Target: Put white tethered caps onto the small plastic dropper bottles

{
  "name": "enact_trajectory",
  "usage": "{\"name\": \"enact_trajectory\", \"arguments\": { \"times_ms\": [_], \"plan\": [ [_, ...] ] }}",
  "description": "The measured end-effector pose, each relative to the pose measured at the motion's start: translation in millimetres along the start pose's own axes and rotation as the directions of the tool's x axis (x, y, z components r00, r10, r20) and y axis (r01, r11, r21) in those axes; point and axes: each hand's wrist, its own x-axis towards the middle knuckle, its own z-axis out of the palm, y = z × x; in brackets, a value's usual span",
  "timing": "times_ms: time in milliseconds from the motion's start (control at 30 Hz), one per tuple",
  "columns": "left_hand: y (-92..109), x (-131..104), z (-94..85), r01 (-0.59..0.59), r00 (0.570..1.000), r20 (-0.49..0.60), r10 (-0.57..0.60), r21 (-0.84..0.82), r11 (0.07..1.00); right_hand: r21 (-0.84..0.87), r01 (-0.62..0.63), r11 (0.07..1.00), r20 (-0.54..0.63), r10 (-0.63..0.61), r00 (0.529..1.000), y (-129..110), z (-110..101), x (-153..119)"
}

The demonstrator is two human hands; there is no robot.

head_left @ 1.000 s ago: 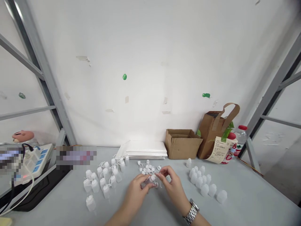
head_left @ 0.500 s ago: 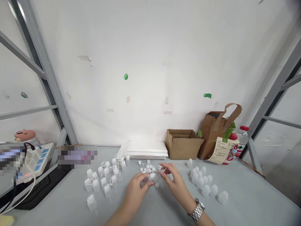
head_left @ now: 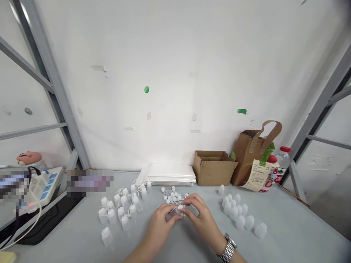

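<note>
In the middle of the table my left hand [head_left: 161,223] is closed around a small translucent plastic bottle [head_left: 172,214]. My right hand [head_left: 199,214] pinches the white cap [head_left: 180,207] at the top of that bottle; the fingertips partly hide it. Just behind both hands lies a cluster of loose white caps [head_left: 173,197] with thin straps. To the left stand several capped bottles [head_left: 124,201], most with a looped strap. Several frosted bottles without visible caps [head_left: 233,212] are grouped to the right.
A stack of white padded sheets or envelopes [head_left: 168,173] lies against the wall. Beside it are an open cardboard box [head_left: 215,172], a brown paper bag [head_left: 244,157] and a red-capped drink bottle [head_left: 283,160]. A power strip [head_left: 51,186] and cables occupy the far left.
My right hand has moved left and slightly down, from beside the bottle onto its cap. My left hand still holds the bottle, now slightly farther right.
</note>
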Motion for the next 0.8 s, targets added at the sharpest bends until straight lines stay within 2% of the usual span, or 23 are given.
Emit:
{"name": "enact_trajectory", "arguments": {
  "times_ms": [200,300,367,567,700,800],
  "plan": [
    [-1,2,0.2,0.025,1.000,0.009,-0.025,-0.031,0.999,0.060,0.002,0.998,-0.056,0.001,0.998,4,-4,3],
    [-2,1,-0.3,0.027,0.999,-0.040,-0.027,0.012,1.000,0.038,-0.010,0.999,-0.157,0.015,0.987,11,-4,4],
    [-2,1,-0.8,0.024,0.997,-0.069,-0.021,0.043,0.999,-0.001,-0.013,1.000,-0.179,0.012,0.984,13,-3,3],
    [-1,-1,-1.5,-0.032,0.998,-0.048,0.035,0.074,0.997,-0.117,0.046,0.992,0.019,-0.044,0.999,7,4,-4],
    [-5,-1,-1.6,-0.113,0.992,-0.040,0.118,0.120,0.986,-0.158,0.141,0.977,0.061,-0.133,0.989,4,3,-5],
    [-10,-2,-2.8,-0.209,0.976,-0.025,0.218,0.195,0.958,-0.194,0.254,0.947,0.109,-0.237,0.965,5,2,-6]
  ]
}}
